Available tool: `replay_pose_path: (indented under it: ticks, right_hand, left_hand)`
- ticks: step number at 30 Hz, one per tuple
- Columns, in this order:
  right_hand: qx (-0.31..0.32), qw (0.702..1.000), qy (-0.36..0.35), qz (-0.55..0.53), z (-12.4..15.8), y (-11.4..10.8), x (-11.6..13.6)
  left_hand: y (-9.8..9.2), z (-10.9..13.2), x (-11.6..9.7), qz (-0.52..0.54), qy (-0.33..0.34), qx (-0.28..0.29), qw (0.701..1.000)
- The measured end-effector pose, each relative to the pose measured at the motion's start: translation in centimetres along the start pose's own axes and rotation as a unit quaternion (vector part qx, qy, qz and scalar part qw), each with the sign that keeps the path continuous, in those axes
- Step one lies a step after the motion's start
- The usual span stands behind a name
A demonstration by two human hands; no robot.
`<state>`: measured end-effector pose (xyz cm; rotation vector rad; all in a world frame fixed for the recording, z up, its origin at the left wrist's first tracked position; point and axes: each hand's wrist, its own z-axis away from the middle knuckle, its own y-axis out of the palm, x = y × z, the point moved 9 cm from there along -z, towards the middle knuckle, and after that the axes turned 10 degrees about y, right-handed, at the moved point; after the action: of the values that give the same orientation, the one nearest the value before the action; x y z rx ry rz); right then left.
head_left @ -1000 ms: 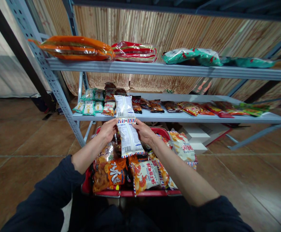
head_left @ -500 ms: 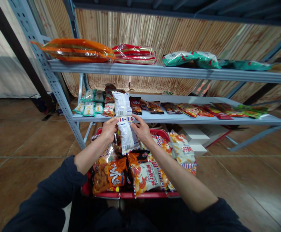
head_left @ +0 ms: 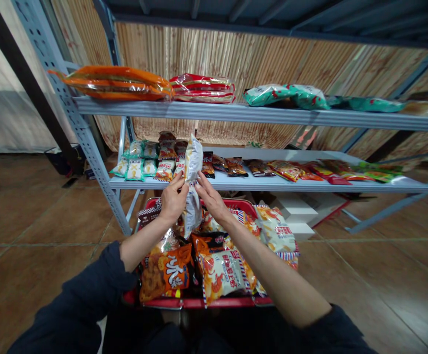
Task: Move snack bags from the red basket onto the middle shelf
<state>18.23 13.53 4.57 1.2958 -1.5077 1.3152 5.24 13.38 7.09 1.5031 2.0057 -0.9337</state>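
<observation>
Between my hands is a strip of two joined snack bags, the upper snack bag [head_left: 193,158] above my fingers and the lower snack bag [head_left: 192,214] hanging below. They are white with printed backs and stand nearly edge-on to me. My left hand [head_left: 174,198] grips the strip by its middle seam from the left. On the other side, my right hand [head_left: 212,200] holds it at the same seam, its fingers fairly straight along the bag. Under both hands stands a red basket [head_left: 219,300] full of snack bags, among them an orange bag [head_left: 167,270] and a white shrimp-print bag [head_left: 223,275].
A blue-grey metal shelf rack [head_left: 214,112] stands ahead. Its lower shelf [head_left: 272,184] carries small green-white bags [head_left: 134,168], brown bags and red packets. Large orange [head_left: 118,83], red and teal packs lie on the shelf above. White boxes [head_left: 295,206] are below at right.
The joined bags have turned from facing me to nearly edge-on, and more small bags show behind them. My right hand's fingers have straightened along the strip.
</observation>
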Motion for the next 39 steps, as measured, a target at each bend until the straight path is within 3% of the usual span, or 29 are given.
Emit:
replay_pose_path:
  ticks: [5,9,15,20,26,30,33,35,37,39]
  right_hand:
    - [0.044,0.997,0.010,-0.059,0.5,1.2,0.8]
    - [0.014,0.994,0.000,-0.108,0.6,0.5,1.0]
    - [-0.005,0.974,0.074,-0.214,0.0,-0.3,-1.5]
    - [-0.015,0.962,0.086,-0.258,-0.4,-1.0,-2.7]
    - [-0.069,0.945,0.129,-0.293,-1.1,-2.7,-4.5]
    - [-0.072,0.940,0.132,-0.306,-1.6,-3.4,-4.8]
    - [-0.076,0.929,0.151,-0.329,-1.6,-3.9,-5.3]
    - [-0.085,0.921,0.170,-0.339,-1.5,-4.2,-5.6]
    - [-0.084,0.916,0.185,-0.345,-1.5,-4.3,-5.7]
    - [-0.074,0.914,0.191,-0.350,-1.5,-4.2,-5.6]
  left_hand:
    - [1.1,0.1,-1.7,-0.045,0.015,0.050,0.998]
    - [2.1,0.4,-2.2,0.009,-0.004,0.074,0.997]
    - [3.3,0.5,-2.8,-0.015,0.029,0.126,0.991]
    - [4.1,0.6,-2.2,-0.045,0.044,0.168,0.984]
    - [4.5,0.9,-1.7,-0.015,0.025,0.174,0.984]
    - [3.5,0.7,-1.2,0.030,0.010,0.123,0.992]
    - [1.7,0.2,0.2,0.062,-0.021,0.031,0.997]
    - [0.8,0.2,2.0,0.073,-0.077,-0.016,0.994]
    - [1.2,0.9,4.1,0.118,-0.168,-0.006,0.979]
    - [3.1,2.3,5.6,0.204,-0.268,0.052,0.940]
